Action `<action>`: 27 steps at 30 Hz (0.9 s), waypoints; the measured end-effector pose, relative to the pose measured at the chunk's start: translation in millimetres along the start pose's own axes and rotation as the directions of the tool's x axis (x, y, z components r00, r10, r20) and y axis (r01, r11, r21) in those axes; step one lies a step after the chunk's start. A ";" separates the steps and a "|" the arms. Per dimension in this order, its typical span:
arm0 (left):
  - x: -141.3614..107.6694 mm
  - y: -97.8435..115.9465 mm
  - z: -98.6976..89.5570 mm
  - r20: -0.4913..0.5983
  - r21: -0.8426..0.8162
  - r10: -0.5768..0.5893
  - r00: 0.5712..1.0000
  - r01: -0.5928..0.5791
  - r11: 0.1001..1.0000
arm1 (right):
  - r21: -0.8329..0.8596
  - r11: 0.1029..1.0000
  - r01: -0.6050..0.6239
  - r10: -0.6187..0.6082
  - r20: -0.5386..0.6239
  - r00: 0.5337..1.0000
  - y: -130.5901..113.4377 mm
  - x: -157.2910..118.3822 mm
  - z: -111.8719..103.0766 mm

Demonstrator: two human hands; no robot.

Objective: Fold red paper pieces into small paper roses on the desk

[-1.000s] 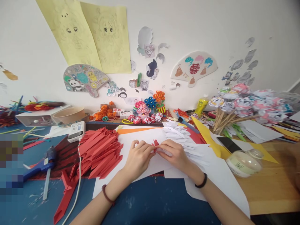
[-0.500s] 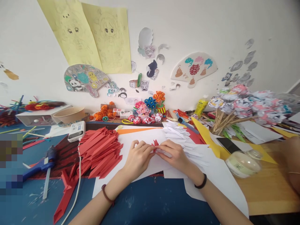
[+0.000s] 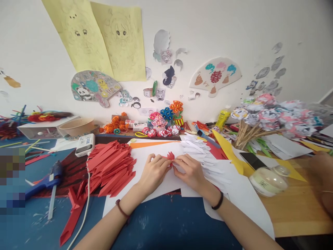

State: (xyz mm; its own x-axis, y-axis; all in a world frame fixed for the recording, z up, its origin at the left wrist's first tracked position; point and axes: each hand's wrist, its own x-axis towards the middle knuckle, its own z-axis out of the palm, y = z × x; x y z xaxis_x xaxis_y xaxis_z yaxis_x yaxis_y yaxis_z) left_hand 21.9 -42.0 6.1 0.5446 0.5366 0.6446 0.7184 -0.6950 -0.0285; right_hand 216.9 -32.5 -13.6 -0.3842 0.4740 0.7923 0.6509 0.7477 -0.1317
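A small red folded paper piece with pointed tips is pinched between my two hands, over white paper sheets. My left hand grips it from the left with thumb and fingertips. From the right, the fingertips of my right hand press on it, close against the left ones. Its lower part is hidden behind the fingers. Left of my hands lies a heap of red folded paper strips. A pile of white folded strips lies just beyond my right hand.
On the left are a blue glue gun, a white device with a cable, and a red folded paper. To the right stand a jar, a phone and paper flowers. Another person's arm shows at the right edge.
The red paper piece has turned a little in my fingers and shows more of its pointed tips. My right hand has shifted slightly left.
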 end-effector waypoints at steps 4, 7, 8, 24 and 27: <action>0.6 -12.1 4.3 0.003 0.023 0.040 0.999 -0.040 0.999 | -0.027 0.999 0.022 -0.021 0.024 0.999 1.4 3.3 6.4; 3.7 -21.2 2.8 0.030 0.047 0.094 0.995 -0.096 0.994 | -0.074 0.996 0.057 -0.055 0.032 0.998 2.7 9.8 9.0; 5.3 -23.8 1.6 0.041 0.057 0.113 0.993 -0.115 0.992 | -0.092 0.993 0.071 -0.067 0.042 0.997 3.9 12.5 9.6; 10.2 -27.4 15.8 0.020 0.271 0.261 0.965 -0.257 0.928 | -0.187 0.964 0.191 -0.176 0.095 0.980 25.1 21.7 28.2; 7.0 -27.9 18.6 0.024 0.271 0.277 0.961 -0.273 0.923 | -0.112 0.963 0.247 -0.234 0.117 0.965 27.3 19.5 30.5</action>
State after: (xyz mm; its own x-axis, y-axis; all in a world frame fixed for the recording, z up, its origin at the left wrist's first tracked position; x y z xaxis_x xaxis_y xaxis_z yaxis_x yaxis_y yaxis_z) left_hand 13.7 -9.9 -2.9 0.7326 0.3348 0.5926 0.6319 -0.6580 -0.4094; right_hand 207.2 11.3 -20.0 -0.5996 0.3373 0.7257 0.6051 0.7846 0.1353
